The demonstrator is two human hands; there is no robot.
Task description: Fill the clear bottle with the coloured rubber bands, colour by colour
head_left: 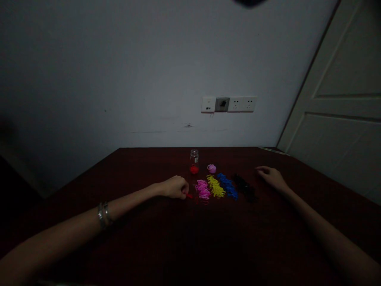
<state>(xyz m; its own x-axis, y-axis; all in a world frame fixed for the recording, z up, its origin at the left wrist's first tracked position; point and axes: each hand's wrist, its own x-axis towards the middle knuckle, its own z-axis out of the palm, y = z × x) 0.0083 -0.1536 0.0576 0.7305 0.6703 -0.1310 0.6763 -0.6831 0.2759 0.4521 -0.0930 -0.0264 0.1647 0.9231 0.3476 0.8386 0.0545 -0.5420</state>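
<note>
A pale grey wall (149, 71), dimly lit, spans the upper part of the view, marked low down by dark scuffs (188, 126) and a thin streak (149, 132). Side by side on it sit a white wall plate (208, 104), a grey wall plate (222, 104) with a dark centre, and a wide white socket panel (242, 104). At right stands a pale panelled door (342, 107). A dark reddish-brown table (143, 161) runs up to the wall; a blurred dark shape (249, 2) cuts into the top edge.

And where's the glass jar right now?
In the head view, the glass jar stands near the middle, on the table, just left of the pink cap and beyond the pink bands and the left hand.
</note>
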